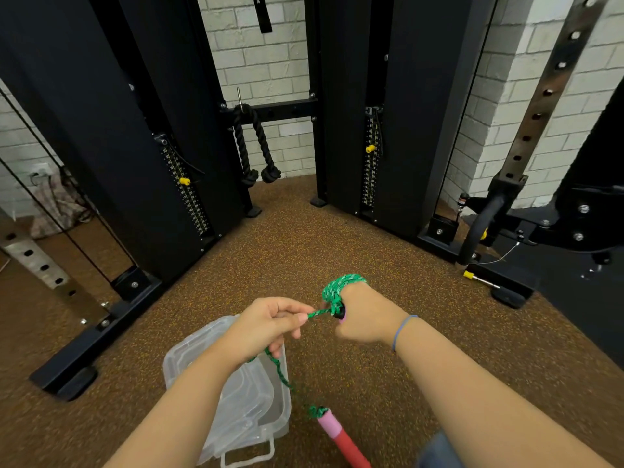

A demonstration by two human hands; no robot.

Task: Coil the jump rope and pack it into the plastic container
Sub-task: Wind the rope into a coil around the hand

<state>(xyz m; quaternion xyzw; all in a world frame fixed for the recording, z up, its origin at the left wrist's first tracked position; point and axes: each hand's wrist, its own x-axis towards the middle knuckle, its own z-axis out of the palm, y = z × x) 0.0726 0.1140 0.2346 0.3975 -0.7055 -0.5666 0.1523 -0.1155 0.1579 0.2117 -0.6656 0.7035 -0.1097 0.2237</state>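
Red and pink, the loose handle [337, 437] sits lowest, at 5 o'clock from the left hand [270, 327]. That hand pinches the green jump rope [278, 366]. Just beside it at 3 o'clock, the right hand [363, 319] is curled tight, with the coil [341, 288] wound round it. The plastic container [236, 410] lies on the floor [337, 231] at 6 o'clock. The slack should wind on next, I think.

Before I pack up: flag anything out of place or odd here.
Nothing looks spilled or broken. One loose item stands out: a yellow-tipped pin lies on the floor beside the rack foot on the right. The rope is wound round the right hand, which fits coiling.
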